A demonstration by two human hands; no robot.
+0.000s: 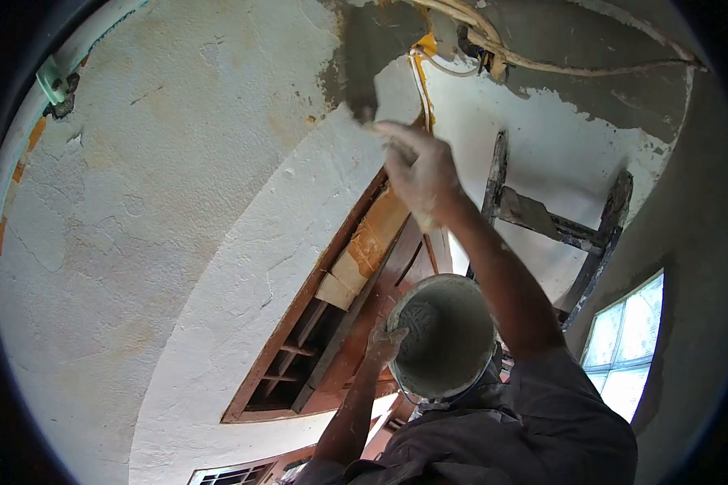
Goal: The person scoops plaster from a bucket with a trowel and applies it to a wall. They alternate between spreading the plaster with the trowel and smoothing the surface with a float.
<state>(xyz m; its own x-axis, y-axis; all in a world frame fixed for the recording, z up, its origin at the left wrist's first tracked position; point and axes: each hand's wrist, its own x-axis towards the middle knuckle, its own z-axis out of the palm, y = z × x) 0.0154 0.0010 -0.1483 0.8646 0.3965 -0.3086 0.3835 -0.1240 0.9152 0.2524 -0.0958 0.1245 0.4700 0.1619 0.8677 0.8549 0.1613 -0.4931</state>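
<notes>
My left hand grips the rim of a grey, plaster-stained bucket, tilted so that its inside faces me. Grey residue coats the bucket's wall, and a wire handle hangs at its lower edge. Raised high, my right hand is closed around a trowel, its pale handle end showing below the fist. The trowel's blade is blurred and overlaps the lower end of a dark, damp plaster patch on the wall. Fingers and forearms are dusted with grey.
A worn wooden ladder leans at the right. Loose cables run across the top. Below the white wall band sits a wooden frame with a barred opening and a taped board. A bright window stands at right.
</notes>
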